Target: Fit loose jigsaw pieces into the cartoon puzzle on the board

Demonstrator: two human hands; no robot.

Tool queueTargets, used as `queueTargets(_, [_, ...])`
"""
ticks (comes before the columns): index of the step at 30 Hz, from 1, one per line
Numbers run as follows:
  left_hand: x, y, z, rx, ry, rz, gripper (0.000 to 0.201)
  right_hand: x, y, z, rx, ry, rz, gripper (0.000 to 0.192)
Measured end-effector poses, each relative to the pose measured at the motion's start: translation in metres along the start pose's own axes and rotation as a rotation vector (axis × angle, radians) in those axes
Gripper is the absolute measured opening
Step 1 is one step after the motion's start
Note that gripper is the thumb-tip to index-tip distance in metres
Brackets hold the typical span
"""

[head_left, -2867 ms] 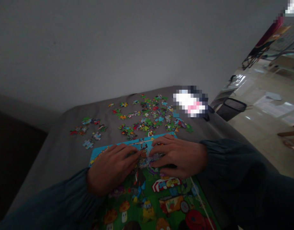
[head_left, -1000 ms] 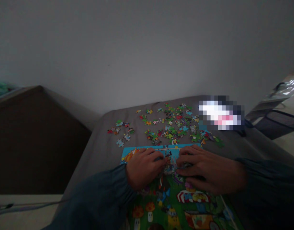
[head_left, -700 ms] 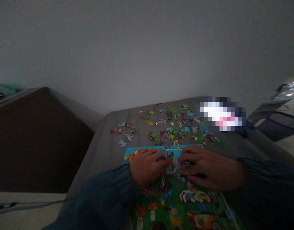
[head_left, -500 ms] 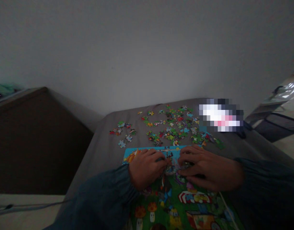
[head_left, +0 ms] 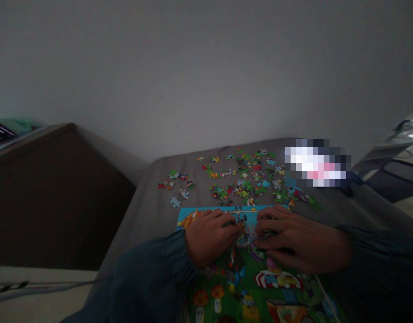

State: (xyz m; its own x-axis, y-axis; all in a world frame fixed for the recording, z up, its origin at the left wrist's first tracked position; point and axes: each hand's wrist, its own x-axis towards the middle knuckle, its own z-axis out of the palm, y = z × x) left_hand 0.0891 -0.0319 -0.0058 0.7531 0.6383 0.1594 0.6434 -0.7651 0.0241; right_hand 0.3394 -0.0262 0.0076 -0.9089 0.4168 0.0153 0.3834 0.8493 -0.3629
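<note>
A colourful cartoon jigsaw board with a light blue top border lies in front of me. My left hand rests on its upper left part, fingers curled together and tips at the picture. Whether a piece is under those fingertips is hidden. From the right, my right hand reaches over the upper right part, its bent fingers apart and tips touching the board. Between the two hands a patch of jigsaw pieces shows, dim and slightly blurred.
Many loose jigsaw pieces are scattered beyond the board on the grey cloth. A blurred-out bright object sits at the back right. A dark brown cabinet stands left, and a pale wall rises behind.
The whole view has shifted slightly, so everything appears a little further right. Both hands keep nearly the same places on the board.
</note>
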Motion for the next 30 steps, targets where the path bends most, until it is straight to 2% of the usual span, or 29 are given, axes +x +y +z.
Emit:
queueTargets(15, [0.0005,0.0009,0.0,-0.006,0.007,-0.029,0.015,0.001,0.0003,0.0002,0.008,0.017,0.006,0.024])
queueTargets(30, [-0.0008,-0.0002,0.0045,0.016,0.007,-0.002,0.013,0.0024,-0.0012,0.0024,0.022,0.024,0.0,0.024])
